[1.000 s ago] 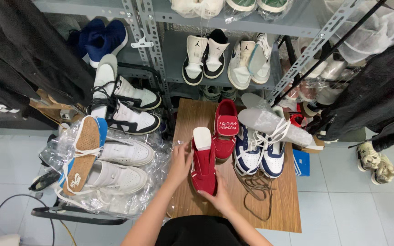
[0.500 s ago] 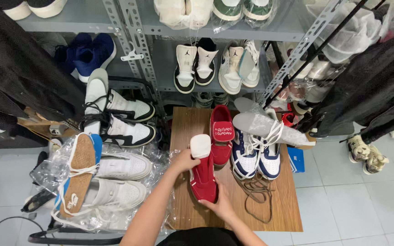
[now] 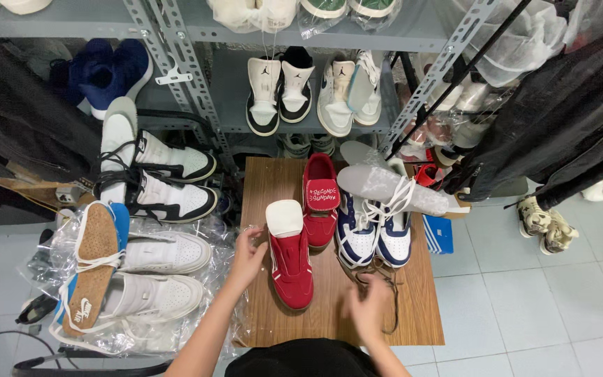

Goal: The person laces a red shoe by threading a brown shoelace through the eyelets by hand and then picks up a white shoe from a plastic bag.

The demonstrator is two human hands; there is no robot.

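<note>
Here, left hand [image 3: 247, 253] curls against the red shoe [image 3: 291, 264] — right hand [image 3: 368, 307] blurred, grip unclear.

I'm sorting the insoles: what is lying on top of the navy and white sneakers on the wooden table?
A grey insole lies across the navy and white sneakers, with loose white laces draped over it. The insole covers the sneakers' openings, so nothing inside them can be seen.

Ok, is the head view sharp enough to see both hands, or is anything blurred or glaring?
Head view: left hand beside the red shoe is sharp; right hand near the laces is motion-blurred; light is even with soft shadows; mild glare on the plastic wrap; shelf posts splay outward from wide-angle distortion.
</note>
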